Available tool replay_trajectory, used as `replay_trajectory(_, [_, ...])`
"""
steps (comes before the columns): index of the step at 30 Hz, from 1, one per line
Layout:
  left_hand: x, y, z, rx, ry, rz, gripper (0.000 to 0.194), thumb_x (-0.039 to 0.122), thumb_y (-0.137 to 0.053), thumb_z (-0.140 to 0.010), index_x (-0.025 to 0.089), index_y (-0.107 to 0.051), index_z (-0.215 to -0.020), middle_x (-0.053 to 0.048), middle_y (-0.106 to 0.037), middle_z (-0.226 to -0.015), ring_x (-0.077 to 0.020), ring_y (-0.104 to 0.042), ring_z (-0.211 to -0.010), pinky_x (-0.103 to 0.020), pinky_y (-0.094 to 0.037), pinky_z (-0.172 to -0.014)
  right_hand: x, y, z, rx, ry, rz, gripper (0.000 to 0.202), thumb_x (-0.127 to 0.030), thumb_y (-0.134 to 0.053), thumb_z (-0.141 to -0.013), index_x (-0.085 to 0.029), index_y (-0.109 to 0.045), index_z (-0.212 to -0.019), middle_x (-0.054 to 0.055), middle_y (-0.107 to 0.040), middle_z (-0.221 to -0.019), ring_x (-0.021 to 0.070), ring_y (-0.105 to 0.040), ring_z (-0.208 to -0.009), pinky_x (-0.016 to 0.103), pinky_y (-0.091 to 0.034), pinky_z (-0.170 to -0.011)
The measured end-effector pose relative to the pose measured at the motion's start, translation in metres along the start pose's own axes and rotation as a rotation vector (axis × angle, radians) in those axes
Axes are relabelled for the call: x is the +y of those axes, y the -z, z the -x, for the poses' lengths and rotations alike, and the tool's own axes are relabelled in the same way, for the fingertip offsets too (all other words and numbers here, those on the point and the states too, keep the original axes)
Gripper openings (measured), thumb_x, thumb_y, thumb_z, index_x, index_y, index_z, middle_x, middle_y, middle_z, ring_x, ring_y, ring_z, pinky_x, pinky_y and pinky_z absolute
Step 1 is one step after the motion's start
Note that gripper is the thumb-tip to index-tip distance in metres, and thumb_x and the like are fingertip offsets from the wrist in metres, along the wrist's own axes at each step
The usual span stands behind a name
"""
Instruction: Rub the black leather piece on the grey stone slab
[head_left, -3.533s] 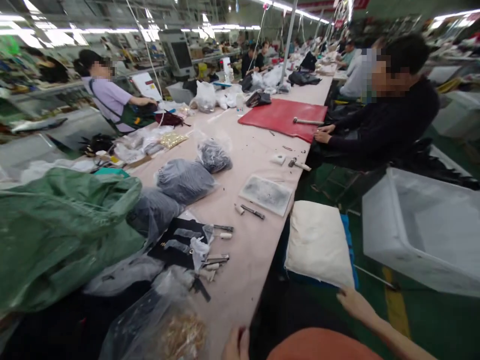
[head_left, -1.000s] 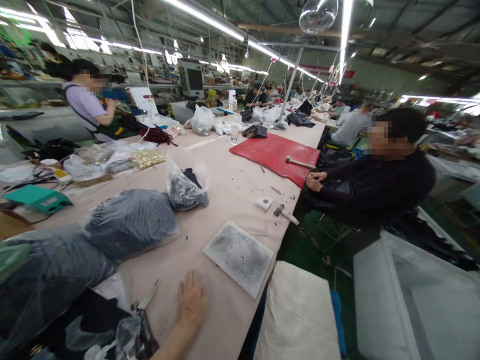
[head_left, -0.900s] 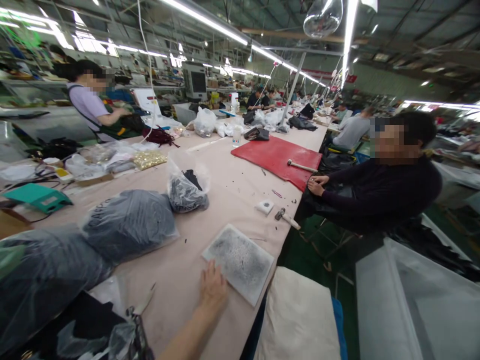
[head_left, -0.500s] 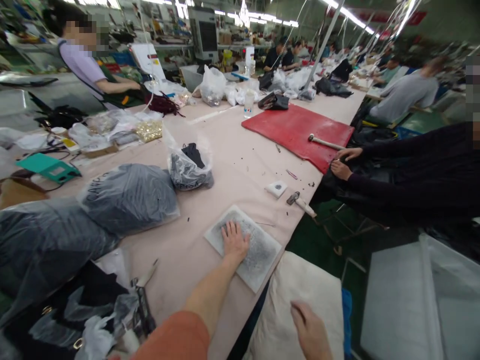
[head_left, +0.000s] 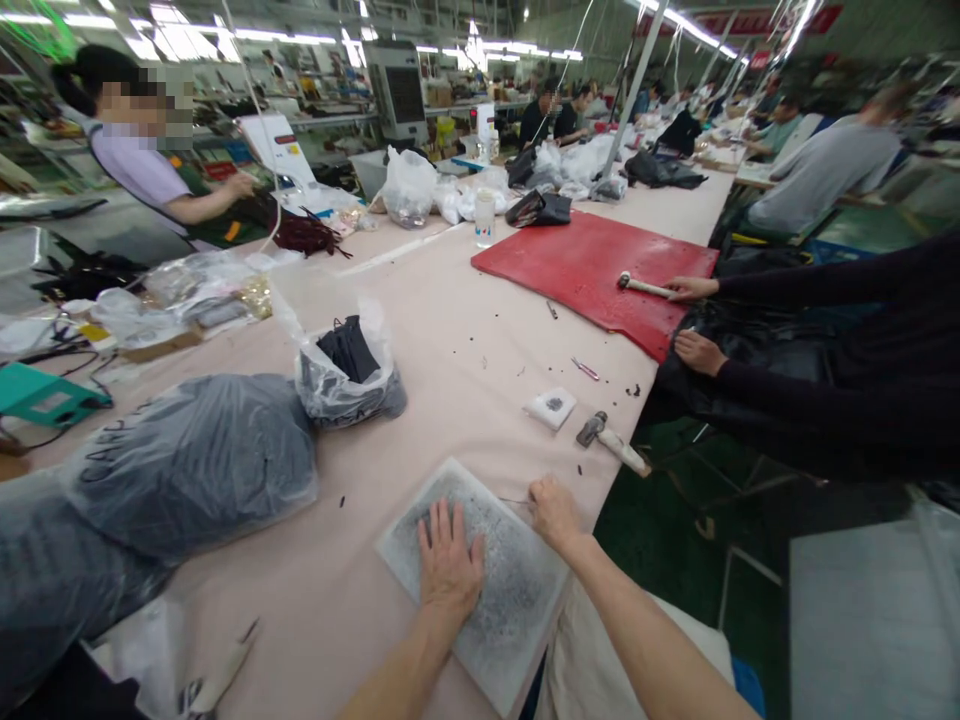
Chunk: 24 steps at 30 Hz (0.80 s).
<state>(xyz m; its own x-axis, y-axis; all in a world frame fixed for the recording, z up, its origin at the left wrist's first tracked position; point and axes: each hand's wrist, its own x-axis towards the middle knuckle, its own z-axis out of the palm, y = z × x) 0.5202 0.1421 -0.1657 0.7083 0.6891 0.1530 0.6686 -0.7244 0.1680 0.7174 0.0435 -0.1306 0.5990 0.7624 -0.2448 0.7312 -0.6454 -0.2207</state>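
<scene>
In the head view my left hand now lies flat, fingers spread, on the grey pad at lower centre. My right hand has come up, curled at its far edge. The pad overhangs the table's near edge; bare tabletop lies beyond.

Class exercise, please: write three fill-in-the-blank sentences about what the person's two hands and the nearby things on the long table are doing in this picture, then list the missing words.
1. The left hand lies flat, palm down, on the grey ____.
2. The right hand is curled at the board's ____ edge.
3. Beyond the board, a small hammer lies beside a small white ____.

Missing words: board; far; pad
</scene>
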Motion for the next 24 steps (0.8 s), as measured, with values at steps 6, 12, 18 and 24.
replay_trajectory(6, [-0.003,-0.005,0.000,0.069,-0.028,-0.029,0.053,0.035,-0.037,-0.095,0.005,-0.054,-0.135,-0.022,-0.041,-0.149,-0.0365,-0.035,-0.140,-0.060,-0.030,-0.115,-0.006,-0.002,0.010,-0.048,0.028,0.090,0.030,-0.001,-0.040,-0.084,-0.010,-0.062,-0.103,0.017,-0.061,-0.109,0.0301,-0.054,-0.107,0.041,-0.040,-0.091])
replay_trajectory(12, [-0.004,-0.006,0.001,0.068,-0.032,-0.022,0.052,0.034,-0.037,-0.095,0.006,-0.054,-0.135,-0.022,-0.043,-0.148,-0.0367,-0.036,-0.139,-0.060,-0.031,-0.114,-0.007,0.006,0.015,-0.046,0.008,0.106,0.034,0.005,-0.044,-0.077,-0.011,-0.062,-0.100,0.016,-0.063,-0.103,0.0297,-0.059,-0.099,0.038,-0.044,-0.082])
replay_trajectory(18, [0.018,0.027,-0.021,-0.082,0.031,0.005,0.057,0.038,-0.041,-0.096,0.007,-0.045,-0.143,-0.020,-0.032,-0.155,-0.0341,-0.025,-0.146,-0.055,-0.020,-0.121,0.010,0.026,0.008,-0.008,-0.094,0.031,0.029,-0.003,-0.038,-0.087,-0.010,-0.057,-0.108,0.019,-0.063,-0.106,0.0266,-0.061,-0.100,0.035,-0.042,-0.083])
replay_trajectory(24, [0.012,0.016,-0.006,-0.131,0.064,0.060,0.060,0.045,-0.039,-0.096,0.011,-0.042,-0.145,-0.017,-0.027,-0.158,-0.0315,-0.017,-0.149,-0.054,-0.014,-0.123,0.029,0.030,0.082,0.073,-0.272,-0.129,0.029,-0.017,-0.038,-0.082,-0.012,-0.060,-0.101,0.014,-0.068,-0.105,0.0230,-0.065,-0.096,0.030,-0.048,-0.081])
